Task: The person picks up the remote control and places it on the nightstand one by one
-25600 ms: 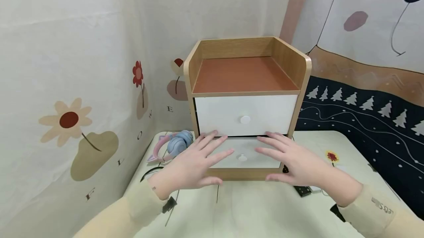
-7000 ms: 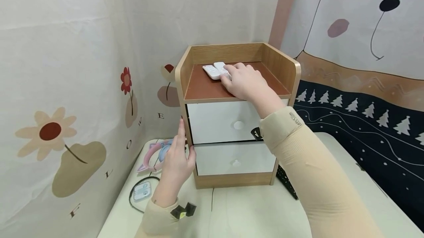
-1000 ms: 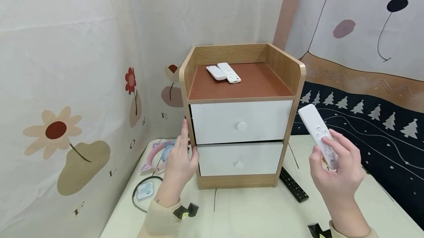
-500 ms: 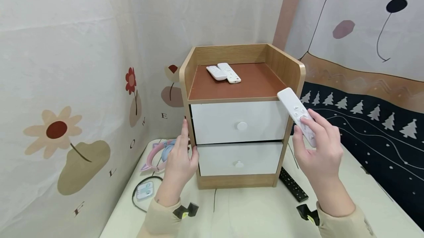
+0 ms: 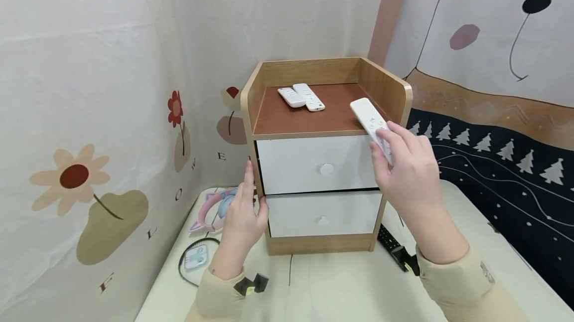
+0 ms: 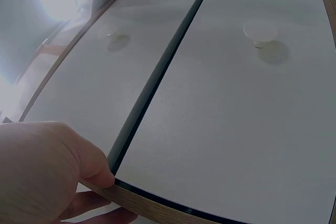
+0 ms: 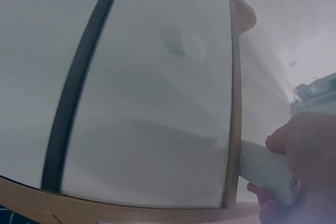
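Note:
A white remote control [image 5: 371, 123] is gripped in my right hand [image 5: 410, 175], thumb on one side and fingers on the other, its far end overlapping the brown top shelf [image 5: 287, 125] of a small wooden cabinet. Two more white remotes lie together on that shelf, the left remote [image 5: 291, 97] touching the right remote [image 5: 309, 96]. My left hand [image 5: 244, 217] rests with straight fingers along the cabinet's left side. In the left wrist view its thumb [image 6: 94, 163] lies at the front edge, by the gap between the two white drawers.
Below the shelf are the upper drawer [image 5: 296, 165] and lower drawer [image 5: 296, 217], both with round knobs. A black remote [image 5: 387, 240] lies right of the cabinet. At left are pink and blue headphones [image 5: 210, 211], a boxed pair of earphones [image 5: 196, 257] and a black band [image 5: 181, 264].
Over the last second my right hand has carried the white remote left and up from beside the cabinet to its shelf's front right. My left hand has stayed put. The shelf was bare 25.6 s ago.

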`<state>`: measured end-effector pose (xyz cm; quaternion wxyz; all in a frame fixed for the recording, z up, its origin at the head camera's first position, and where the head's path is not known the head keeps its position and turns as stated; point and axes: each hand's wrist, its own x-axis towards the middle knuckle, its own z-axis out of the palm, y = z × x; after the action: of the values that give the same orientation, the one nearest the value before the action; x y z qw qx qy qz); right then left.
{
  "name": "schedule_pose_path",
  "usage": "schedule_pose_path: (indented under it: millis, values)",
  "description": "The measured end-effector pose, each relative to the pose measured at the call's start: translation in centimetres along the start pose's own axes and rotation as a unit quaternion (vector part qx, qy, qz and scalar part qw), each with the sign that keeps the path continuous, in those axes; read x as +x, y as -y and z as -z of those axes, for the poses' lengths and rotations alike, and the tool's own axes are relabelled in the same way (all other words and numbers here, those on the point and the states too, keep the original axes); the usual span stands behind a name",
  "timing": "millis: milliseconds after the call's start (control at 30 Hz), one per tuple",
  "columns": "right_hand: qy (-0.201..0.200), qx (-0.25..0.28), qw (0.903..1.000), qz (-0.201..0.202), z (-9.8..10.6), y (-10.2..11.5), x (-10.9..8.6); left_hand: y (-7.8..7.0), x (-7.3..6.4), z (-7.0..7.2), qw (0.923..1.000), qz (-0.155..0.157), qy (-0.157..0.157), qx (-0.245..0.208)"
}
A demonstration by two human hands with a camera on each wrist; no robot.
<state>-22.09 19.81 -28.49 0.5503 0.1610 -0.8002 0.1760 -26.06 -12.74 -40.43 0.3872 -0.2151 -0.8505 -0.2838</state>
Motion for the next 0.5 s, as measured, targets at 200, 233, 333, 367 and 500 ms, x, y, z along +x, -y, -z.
schedule_pose_path:
  millis: [200, 233, 333, 367, 500]
  values:
    - [0.024, -0.017, 0.9993, 0.022, -0.4, 0.5, 1.7, 0.0, -0.1, 0.1, 1.0000, 0.004, 0.004, 0.003]
    - [0.031, -0.023, 0.9990, 0.024, -0.5, 0.5, 2.0, 0.0, -0.1, 0.1, 1.0000, 0.004, 0.005, 0.004]
    - [0.059, -0.045, 0.9969, 0.025, -0.7, 0.7, 3.0, 0.0, 0.0, 0.1, 1.0000, 0.004, 0.005, 0.004]
    - [0.069, -0.052, 0.9959, 0.025, -0.8, 0.7, 3.4, 0.0, 0.0, 0.1, 1.0000, 0.004, 0.004, 0.004]
    - [0.106, -0.076, 0.9911, 0.028, -1.1, 0.9, 4.7, 0.0, 0.0, 0.1, 1.0000, 0.003, 0.002, 0.004]
